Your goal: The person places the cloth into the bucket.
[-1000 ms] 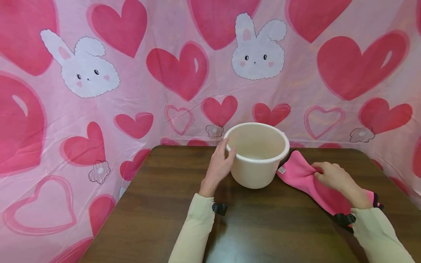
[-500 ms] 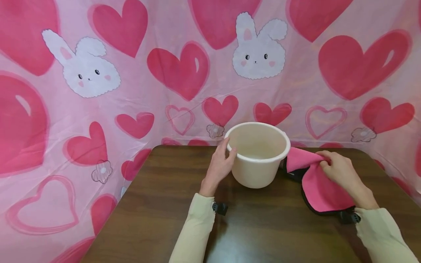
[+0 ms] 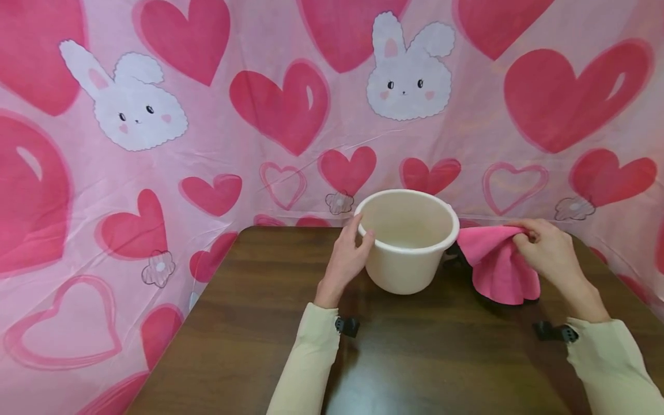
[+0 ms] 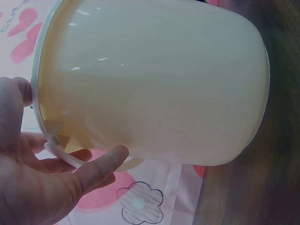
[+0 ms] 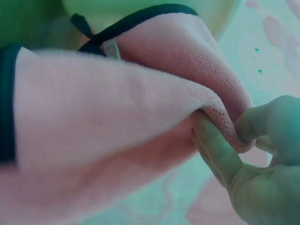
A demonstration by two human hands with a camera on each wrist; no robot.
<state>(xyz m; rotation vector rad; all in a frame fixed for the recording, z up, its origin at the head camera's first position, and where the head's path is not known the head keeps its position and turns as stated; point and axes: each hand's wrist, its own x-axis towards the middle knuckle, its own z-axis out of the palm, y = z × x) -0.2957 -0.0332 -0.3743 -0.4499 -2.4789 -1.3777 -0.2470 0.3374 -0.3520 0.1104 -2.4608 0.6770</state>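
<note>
A cream plastic bucket stands upright on the table in the head view, its inside facing up. My left hand holds its rim from the left side, thumb toward me. In the left wrist view, fingertips lie along the bucket's outer wall near a curved rim or handle piece. To the bucket's right, my right hand pinches a pink fleecy cloth with black edging. The cloth hangs in folds below the fingers, one part reaching the bucket's rim. In the right wrist view, a small white tag shows near the cloth's edge.
A dark wood-grain table lies beneath everything. Behind it hangs a pink backdrop printed with hearts and rabbits. A small black wrist device sits at my left cuff, and a similar black device at the right.
My right hand has moved up and slightly right, lifting the pink cloth from lying spread on the table to hanging in folds. My left hand and the bucket have stayed in place.
</note>
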